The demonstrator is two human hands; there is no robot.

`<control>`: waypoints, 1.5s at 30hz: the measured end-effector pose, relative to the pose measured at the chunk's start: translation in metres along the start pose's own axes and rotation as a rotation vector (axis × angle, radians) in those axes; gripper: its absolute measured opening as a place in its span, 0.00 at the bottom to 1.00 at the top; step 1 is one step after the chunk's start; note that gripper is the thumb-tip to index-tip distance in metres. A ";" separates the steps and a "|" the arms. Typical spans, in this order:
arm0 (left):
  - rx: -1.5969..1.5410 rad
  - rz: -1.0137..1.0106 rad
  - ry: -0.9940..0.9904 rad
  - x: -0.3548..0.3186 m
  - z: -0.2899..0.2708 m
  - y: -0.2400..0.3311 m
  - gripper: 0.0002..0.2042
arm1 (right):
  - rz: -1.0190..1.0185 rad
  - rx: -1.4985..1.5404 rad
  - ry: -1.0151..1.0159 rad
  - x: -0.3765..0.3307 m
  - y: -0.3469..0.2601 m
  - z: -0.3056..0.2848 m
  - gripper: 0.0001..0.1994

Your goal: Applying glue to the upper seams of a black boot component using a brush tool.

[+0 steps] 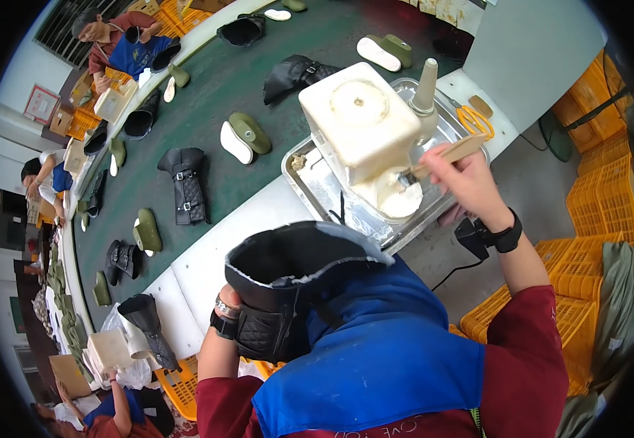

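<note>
Right hand (470, 182) closed around a wooden-handled brush (441, 157), bristles dipped in the white glue pot (375, 139) on the metal tray (310, 179). Left hand (231, 310) grips a black boot (288, 285) against the blue apron (390, 350) (fingers hidden behind the shaft); more boots lie on the green belt (222, 95) beyond

A red-framed white sign (41, 104) hangs on the wall at far left; small brown cardboard boxes (61, 121) stand just below it.
</note>
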State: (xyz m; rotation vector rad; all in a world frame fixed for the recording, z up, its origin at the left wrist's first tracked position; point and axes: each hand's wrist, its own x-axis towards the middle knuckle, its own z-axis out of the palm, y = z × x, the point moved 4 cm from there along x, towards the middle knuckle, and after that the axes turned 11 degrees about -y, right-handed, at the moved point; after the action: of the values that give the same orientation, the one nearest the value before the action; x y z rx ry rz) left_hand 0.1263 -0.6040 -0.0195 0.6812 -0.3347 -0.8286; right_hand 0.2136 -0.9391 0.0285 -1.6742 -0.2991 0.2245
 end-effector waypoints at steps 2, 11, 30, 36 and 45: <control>-0.002 -0.052 -0.002 0.000 -0.005 -0.005 0.47 | 0.075 -0.137 -0.095 0.004 0.013 0.012 0.07; -0.069 -0.128 0.120 -0.025 -0.017 -0.022 0.45 | -0.120 -0.728 -0.363 -0.001 0.032 0.036 0.08; -0.341 0.761 0.169 -0.152 0.041 -0.076 0.47 | -0.024 -0.753 -0.500 0.002 0.008 0.029 0.11; -0.496 0.772 0.158 -0.151 0.034 -0.077 0.48 | -0.021 -0.719 -0.521 0.005 -0.004 0.030 0.10; -0.331 0.711 0.280 -0.155 0.027 -0.077 0.47 | 0.059 -0.703 -0.526 0.012 0.004 0.033 0.10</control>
State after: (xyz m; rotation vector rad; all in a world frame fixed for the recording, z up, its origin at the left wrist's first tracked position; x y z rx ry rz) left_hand -0.0301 -0.5338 -0.0531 0.3177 -0.1579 -0.0982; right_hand 0.2151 -0.9050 0.0205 -2.3015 -0.7907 0.6655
